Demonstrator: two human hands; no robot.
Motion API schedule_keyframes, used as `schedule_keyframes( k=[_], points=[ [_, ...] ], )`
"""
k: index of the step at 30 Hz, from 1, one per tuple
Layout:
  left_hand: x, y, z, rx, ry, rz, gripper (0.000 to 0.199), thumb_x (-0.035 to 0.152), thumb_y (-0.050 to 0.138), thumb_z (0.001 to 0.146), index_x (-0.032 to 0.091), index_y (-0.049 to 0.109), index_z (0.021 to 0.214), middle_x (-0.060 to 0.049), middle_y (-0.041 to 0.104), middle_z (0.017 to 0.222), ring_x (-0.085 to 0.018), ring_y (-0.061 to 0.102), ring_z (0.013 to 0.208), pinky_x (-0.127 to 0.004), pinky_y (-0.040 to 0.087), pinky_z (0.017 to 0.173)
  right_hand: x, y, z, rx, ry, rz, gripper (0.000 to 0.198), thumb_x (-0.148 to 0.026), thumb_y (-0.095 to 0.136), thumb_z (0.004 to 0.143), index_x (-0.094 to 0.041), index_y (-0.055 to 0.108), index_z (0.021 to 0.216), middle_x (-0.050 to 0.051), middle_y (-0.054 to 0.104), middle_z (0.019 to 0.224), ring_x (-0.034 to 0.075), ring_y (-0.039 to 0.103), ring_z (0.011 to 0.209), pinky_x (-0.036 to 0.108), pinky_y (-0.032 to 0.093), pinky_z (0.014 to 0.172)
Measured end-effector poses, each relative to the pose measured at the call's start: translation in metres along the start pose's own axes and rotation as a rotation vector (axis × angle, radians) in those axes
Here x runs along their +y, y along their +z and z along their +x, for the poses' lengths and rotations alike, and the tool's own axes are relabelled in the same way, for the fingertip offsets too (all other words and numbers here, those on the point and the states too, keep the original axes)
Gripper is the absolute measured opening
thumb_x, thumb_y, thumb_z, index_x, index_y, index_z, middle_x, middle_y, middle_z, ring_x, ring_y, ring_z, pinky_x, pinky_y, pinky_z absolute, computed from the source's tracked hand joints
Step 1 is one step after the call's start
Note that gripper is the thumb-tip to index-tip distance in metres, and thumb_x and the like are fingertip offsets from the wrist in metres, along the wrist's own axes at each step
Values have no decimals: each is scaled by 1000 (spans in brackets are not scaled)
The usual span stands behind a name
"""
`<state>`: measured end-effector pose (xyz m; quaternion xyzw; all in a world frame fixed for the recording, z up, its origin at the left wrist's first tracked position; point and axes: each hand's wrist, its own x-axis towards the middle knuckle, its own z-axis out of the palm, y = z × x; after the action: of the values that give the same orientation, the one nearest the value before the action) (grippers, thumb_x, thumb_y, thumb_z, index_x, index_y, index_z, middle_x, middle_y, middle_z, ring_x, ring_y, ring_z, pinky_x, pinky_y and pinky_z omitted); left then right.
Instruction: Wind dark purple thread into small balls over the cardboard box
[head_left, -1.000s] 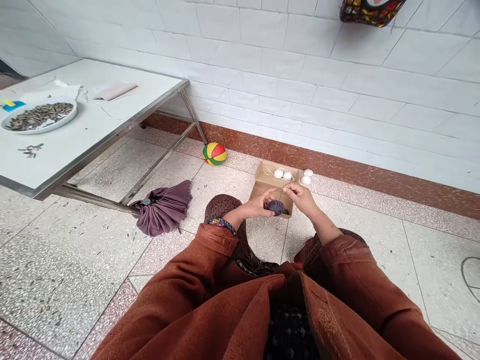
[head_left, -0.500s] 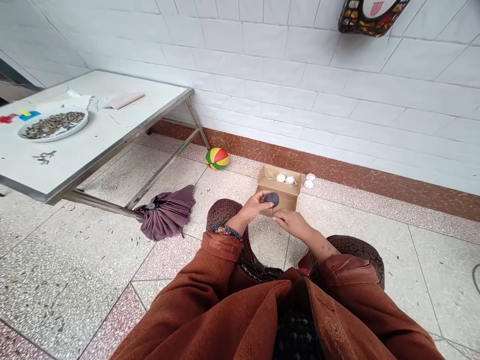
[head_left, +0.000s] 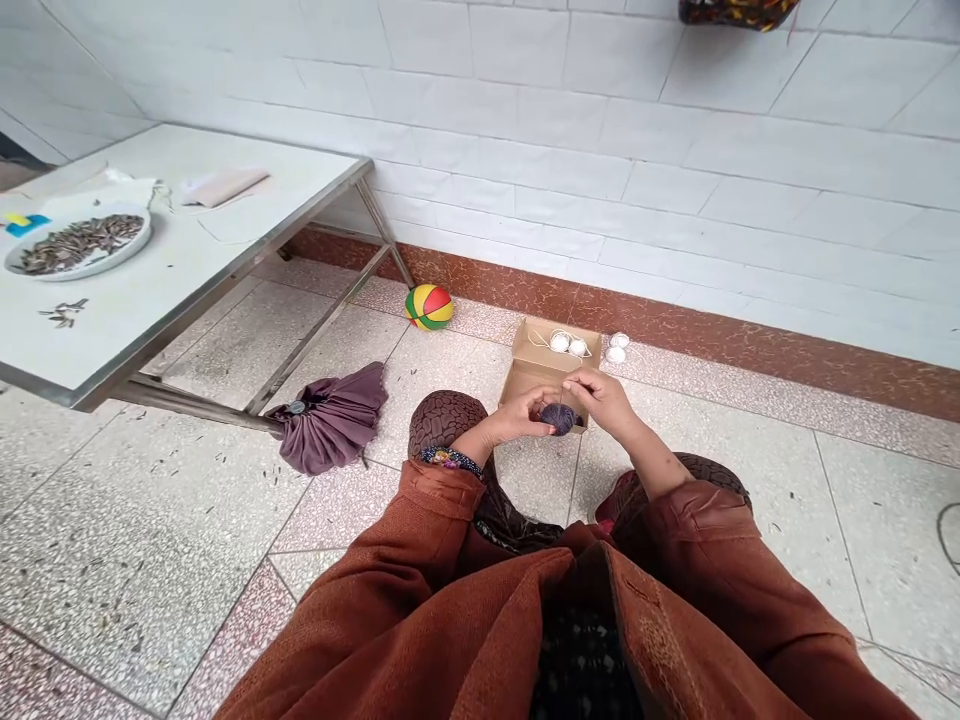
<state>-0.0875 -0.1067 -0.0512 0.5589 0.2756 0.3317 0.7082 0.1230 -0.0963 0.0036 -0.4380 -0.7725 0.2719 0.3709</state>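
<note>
A dark purple-grey ball of yarn (head_left: 559, 419) sits in the fingers of my left hand (head_left: 517, 418), in front of my knees. Just above and to the right, my right hand (head_left: 602, 399) pinches a strand of that yarn at its fingertips. Beyond both hands an open cardboard box (head_left: 517, 375) rests on the floor, partly hidden by them. Inside its far part lie two white yarn balls (head_left: 568, 343) with loose ends. Two more white balls (head_left: 616, 348) lie on the floor by the box's right side.
At left stands a white table (head_left: 172, 270) with metal legs, bearing a plate (head_left: 142, 236) of sunflower seeds and a folded cloth (head_left: 225, 186). A purple umbrella (head_left: 334, 420) and a striped ball (head_left: 430, 307) lie on the floor. The tiled wall (head_left: 465, 130) rises behind the box.
My right hand has moved from below the yarn ball to above it, carrying the strand up. My left hand has shifted slightly right and lower with the ball. The view has tilted a little downward.
</note>
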Motion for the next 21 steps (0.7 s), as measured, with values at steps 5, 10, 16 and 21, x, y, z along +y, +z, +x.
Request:
schedule_keyframes(
  k=[5, 10, 16, 21],
  points=[
    [6, 1, 0, 4, 45, -106, 86, 30, 89, 67, 28, 49, 143, -5, 65, 111, -18, 64, 97, -34, 48, 90, 19, 18, -11, 6, 205, -80, 24, -33, 52, 98, -22, 69, 85, 3, 71, 81, 20, 65, 76, 30, 49, 74],
    [9, 2, 5, 160, 60, -173, 61, 32, 90, 64, 19, 65, 119, -9, 69, 117, -23, 63, 108, -36, 46, 97, 20, 28, -24, -189, 268, -273, 18, -22, 54, 96, -23, 72, 99, 5, 75, 91, 21, 67, 83, 29, 49, 72],
    [5, -1, 12, 492, 88, -157, 58, 29, 88, 61, 19, 60, 111, -6, 69, 111, -19, 63, 103, -35, 46, 98, 12, 41, -38, -443, 45, -399, 20, -28, 53, 103, -21, 71, 101, 7, 73, 98, 21, 69, 87, 29, 50, 76],
    [1, -4, 11, 561, 23, 8, 54, 25, 85, 62, 18, 57, 107, -3, 68, 101, -16, 62, 89, -33, 48, 90, -6, 31, -38, -487, -89, -218, 22, -32, 50, 105, -22, 69, 101, 6, 73, 96, 20, 69, 88, 30, 51, 80]
  ],
)
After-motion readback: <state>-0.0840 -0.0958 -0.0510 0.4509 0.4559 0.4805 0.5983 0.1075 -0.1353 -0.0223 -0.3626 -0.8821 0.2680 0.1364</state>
